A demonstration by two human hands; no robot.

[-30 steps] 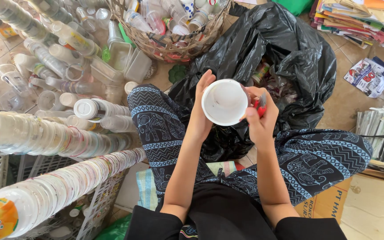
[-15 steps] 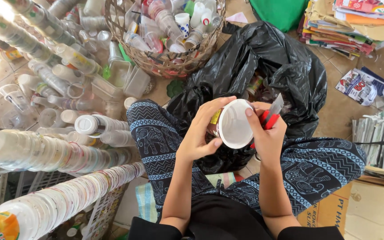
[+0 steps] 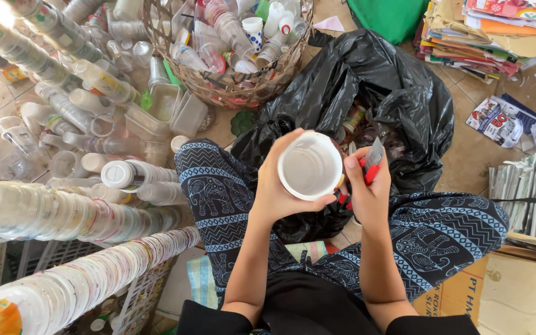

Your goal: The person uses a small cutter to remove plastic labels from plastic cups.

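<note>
My left hand [image 3: 278, 189] grips a white plastic cup [image 3: 310, 166] from the side, its open mouth facing up at me. My right hand [image 3: 368, 193] holds a red-handled utility knife [image 3: 371, 162], blade pointing up, right beside the cup's rim. Both hands hover over my lap, above my crossed legs in dark blue patterned trousers [image 3: 218, 198]. Behind the cup lies an open black rubbish bag [image 3: 367, 93] with colourful scraps inside.
A wicker basket [image 3: 231, 93] full of plastic bottles and cups stands at the top. Long stacks of nested clear cups [image 3: 63, 217] and white lids lie at left. Piles of paper and magazines [image 3: 497, 37] sit at right, and a cardboard box [image 3: 516, 291] at lower right.
The cup has come down from a raised position toward my lap and tilted its mouth upward. My right hand with the knife has moved in beside its rim.
</note>
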